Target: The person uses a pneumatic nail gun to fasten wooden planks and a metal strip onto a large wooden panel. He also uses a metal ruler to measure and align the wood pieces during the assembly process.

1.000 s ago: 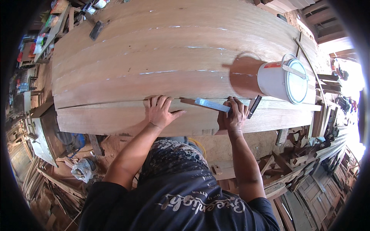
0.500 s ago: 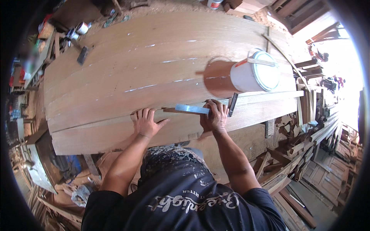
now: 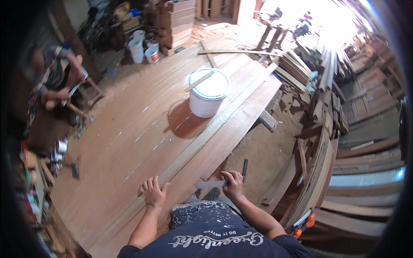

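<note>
My left hand (image 3: 154, 193) lies on the pale wooden boards (image 3: 124, 150), fingers spread, across the seam near the front edge. In my right hand (image 3: 233, 185) is a try square (image 3: 211, 184). Its metal blade points left toward the boards' front edge. The dark stock (image 3: 245, 168) sticks up beyond my knuckles. I hold it just off the front edge, above the floor gap. My palm hides the part where blade and stock meet.
A lidded white bucket (image 3: 208, 96) stands on the boards, a wood strip across its lid. A hammer (image 3: 75, 170) rests at the left edge. Stacked timber (image 3: 318, 172) and an orange clamp (image 3: 304, 223) are at right. Another person (image 3: 58, 81) sits at far left.
My right hand has drawn the try square back off the boards, past their front edge. My left hand stays on the boards. The whole view has turned to the right.
</note>
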Available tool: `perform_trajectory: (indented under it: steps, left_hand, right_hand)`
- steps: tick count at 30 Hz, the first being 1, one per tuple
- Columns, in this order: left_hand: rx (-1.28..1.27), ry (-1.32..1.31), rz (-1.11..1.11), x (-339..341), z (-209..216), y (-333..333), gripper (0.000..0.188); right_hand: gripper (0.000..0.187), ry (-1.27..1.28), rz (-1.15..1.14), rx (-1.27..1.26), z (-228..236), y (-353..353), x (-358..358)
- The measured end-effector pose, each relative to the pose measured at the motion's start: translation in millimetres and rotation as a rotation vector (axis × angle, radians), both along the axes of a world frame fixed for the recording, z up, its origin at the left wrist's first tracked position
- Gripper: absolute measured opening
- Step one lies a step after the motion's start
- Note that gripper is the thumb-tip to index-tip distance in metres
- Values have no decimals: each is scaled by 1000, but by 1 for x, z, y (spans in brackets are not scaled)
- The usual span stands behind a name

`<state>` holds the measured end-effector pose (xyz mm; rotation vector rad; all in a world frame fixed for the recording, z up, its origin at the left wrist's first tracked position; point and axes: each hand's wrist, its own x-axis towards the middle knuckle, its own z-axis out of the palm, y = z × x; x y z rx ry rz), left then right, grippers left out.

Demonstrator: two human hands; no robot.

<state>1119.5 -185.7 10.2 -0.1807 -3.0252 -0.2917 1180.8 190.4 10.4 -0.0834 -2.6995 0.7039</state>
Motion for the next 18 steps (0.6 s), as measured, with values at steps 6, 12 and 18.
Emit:
perform_trajectory:
  steps: [6, 12, 18]
  left_hand:
    - [72, -72, -123, -10, 27, -8, 71]
    - [367, -241, -180, -22, 65, -3, 72]
    - [554, -513, -136, -36, 98, 17, 84]
  right_hand:
    - [42, -131, -353, -150, 12, -8, 75]
    - [55, -243, 209, 2, 54, -26, 53]
    - [48, -199, 605, 196, 32, -56, -19]
